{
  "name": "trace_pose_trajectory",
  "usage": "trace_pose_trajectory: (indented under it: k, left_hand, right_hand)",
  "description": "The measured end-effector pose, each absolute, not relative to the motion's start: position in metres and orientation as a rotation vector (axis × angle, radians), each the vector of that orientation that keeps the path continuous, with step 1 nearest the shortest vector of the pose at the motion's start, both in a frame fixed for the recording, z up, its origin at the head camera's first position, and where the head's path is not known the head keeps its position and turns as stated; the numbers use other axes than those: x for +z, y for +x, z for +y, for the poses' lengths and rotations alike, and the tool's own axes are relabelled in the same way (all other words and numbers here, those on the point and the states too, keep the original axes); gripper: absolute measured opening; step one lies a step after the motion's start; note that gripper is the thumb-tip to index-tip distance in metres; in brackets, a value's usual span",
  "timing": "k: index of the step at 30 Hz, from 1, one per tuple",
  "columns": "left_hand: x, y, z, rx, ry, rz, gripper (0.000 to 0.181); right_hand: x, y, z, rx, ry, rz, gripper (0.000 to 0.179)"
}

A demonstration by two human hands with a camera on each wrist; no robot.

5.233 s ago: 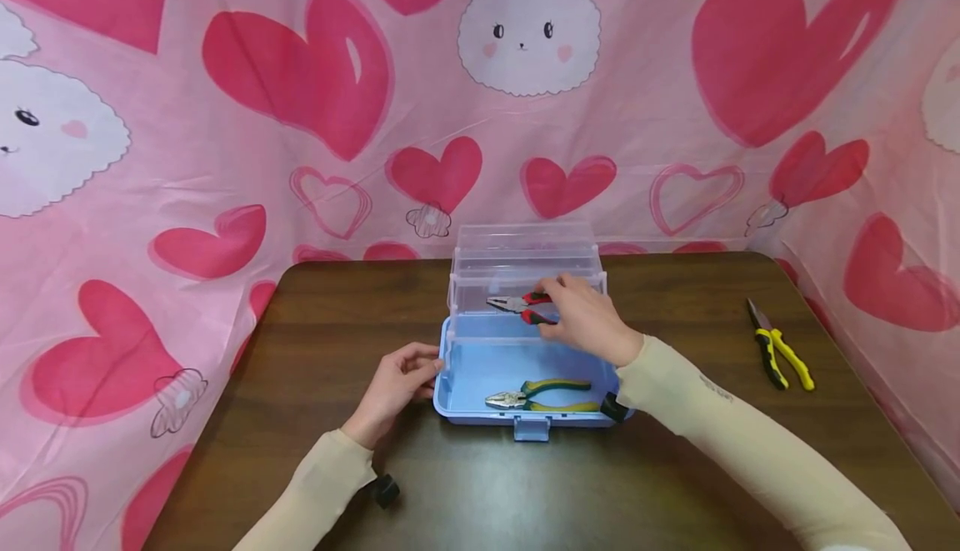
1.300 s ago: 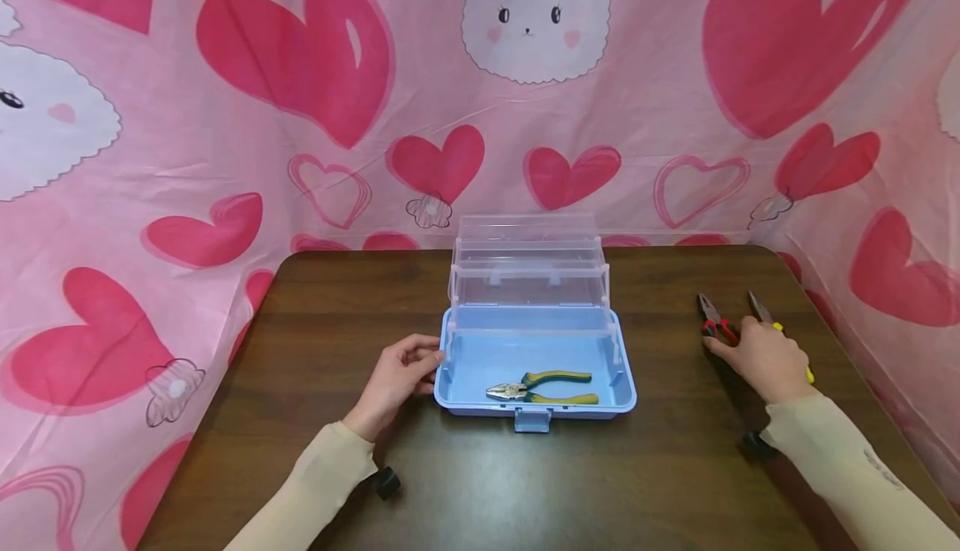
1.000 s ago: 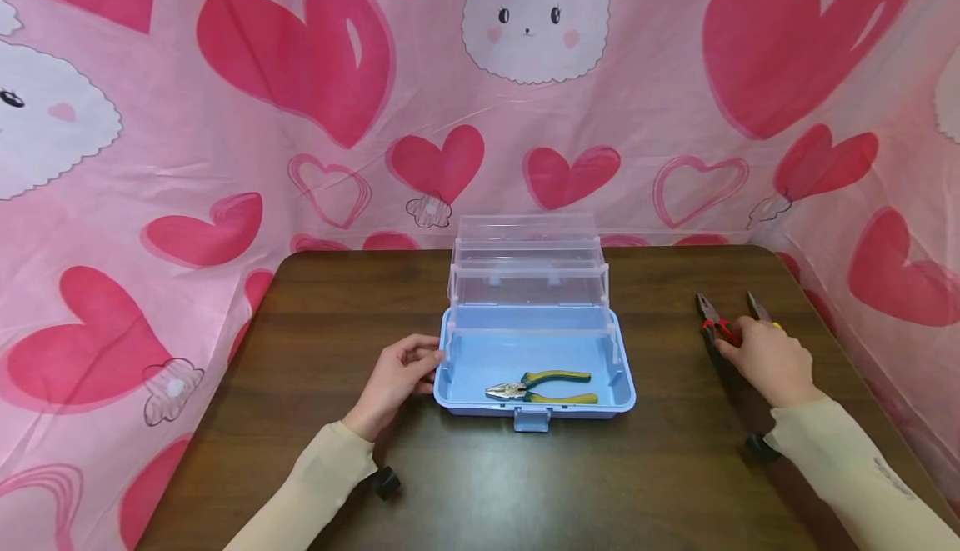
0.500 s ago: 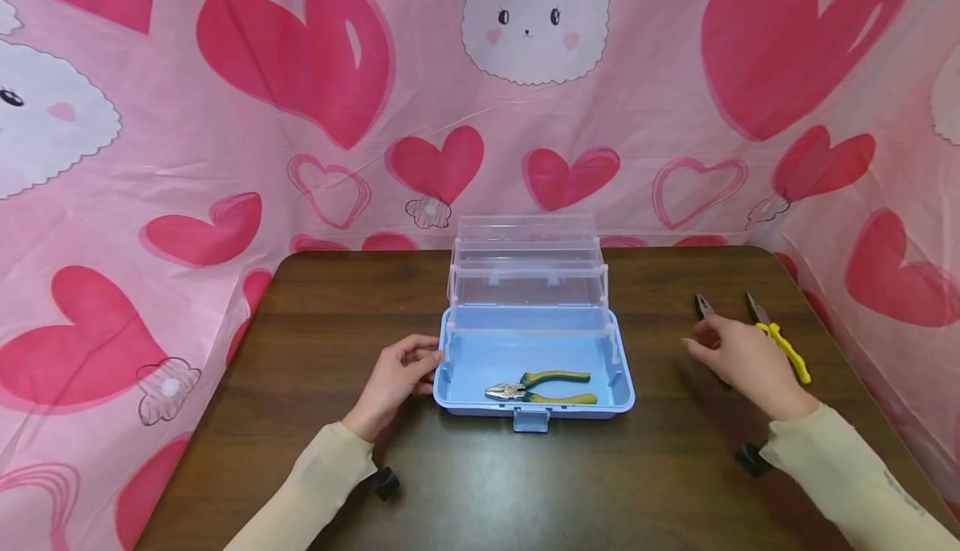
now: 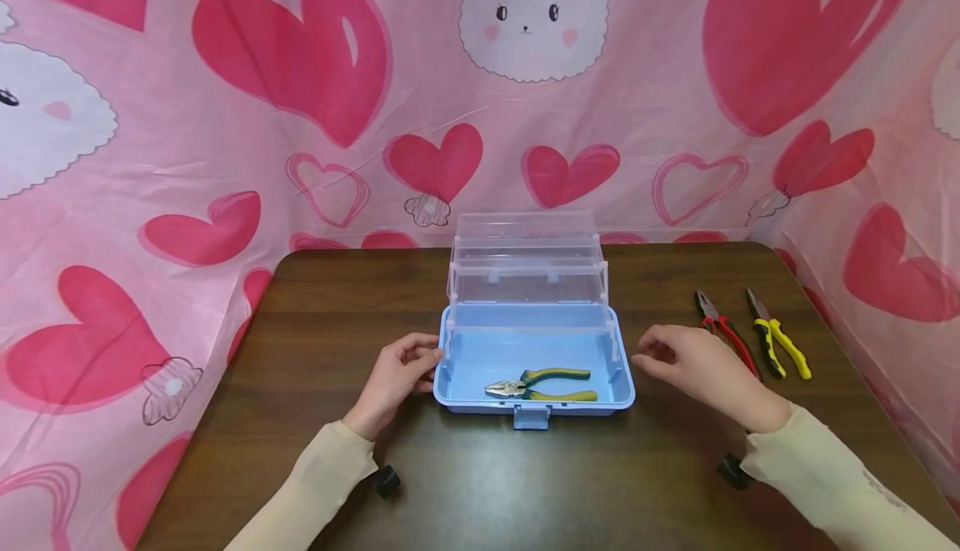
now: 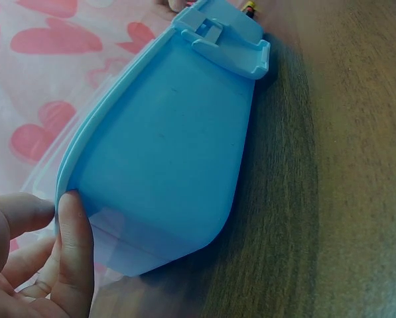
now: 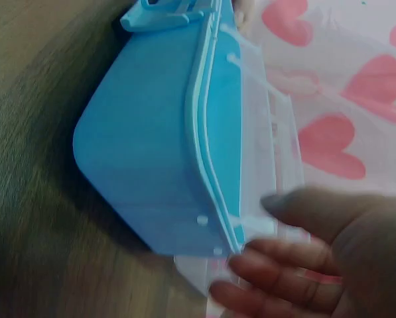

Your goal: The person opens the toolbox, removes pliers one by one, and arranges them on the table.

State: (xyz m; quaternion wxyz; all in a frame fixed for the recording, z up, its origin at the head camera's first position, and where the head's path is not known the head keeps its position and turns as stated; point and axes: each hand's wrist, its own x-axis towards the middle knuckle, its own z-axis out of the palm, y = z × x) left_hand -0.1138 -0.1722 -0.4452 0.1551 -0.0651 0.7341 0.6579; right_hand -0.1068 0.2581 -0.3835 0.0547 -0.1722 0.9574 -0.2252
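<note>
An open light-blue toolbox (image 5: 534, 408) with clear folding trays (image 5: 528, 284) raised at its back stands mid-table. Combination pliers with green-and-yellow handles (image 5: 558, 374) lie inside near the front wall. My left hand (image 5: 395, 380) holds the box's left edge, the thumb at the rim; the left wrist view shows thumb and fingers against that corner. To the right of the box my right hand (image 5: 708, 368) hovers just short of the right wall, fingers loosely bent, nothing in them. Partly behind it lie red-and-black handled pliers (image 5: 720, 326), beside yellow-and-black long-nose pliers (image 5: 776, 338).
A dark wood-grain table (image 5: 337, 301) carries everything. Pink cloth with hearts and rabbits (image 5: 540, 117) hangs behind it and along both sides. The box's front latch (image 5: 531, 416) hangs down. A black wrist camera (image 5: 386, 482) shows under the left sleeve.
The red-handled pliers went from above the box to the table at right, beside the yellow ones. My right hand let go of them and came back left toward the box. My left hand stayed.
</note>
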Motion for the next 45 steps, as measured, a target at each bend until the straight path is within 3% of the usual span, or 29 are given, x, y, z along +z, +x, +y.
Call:
trace_pose_trajectory:
  k: [10,18,35,45]
  left_hand:
    - [-0.449,-0.115,-0.173,1.895,-0.184,2.107,0.033]
    - [-0.45,-0.116,-0.172,1.898,-0.181,2.105,0.034]
    - [-0.451,-0.117,-0.171,1.904,-0.182,2.097,0.033]
    - [-0.451,-0.116,-0.173,1.905,-0.19,2.102,0.033]
  right_hand:
    - [-0.393,-0.107,0.231,-0.777,-1.019,2.767,0.02]
    - [-0.408,-0.113,0.213,-0.731,-1.261,2.631,0.027]
    - [-0.425,-0.136,0.18,-0.202,-1.35,2.601,0.056]
    - [-0.422,-0.136,0.162,-0.175,-1.386,2.565,0.057]
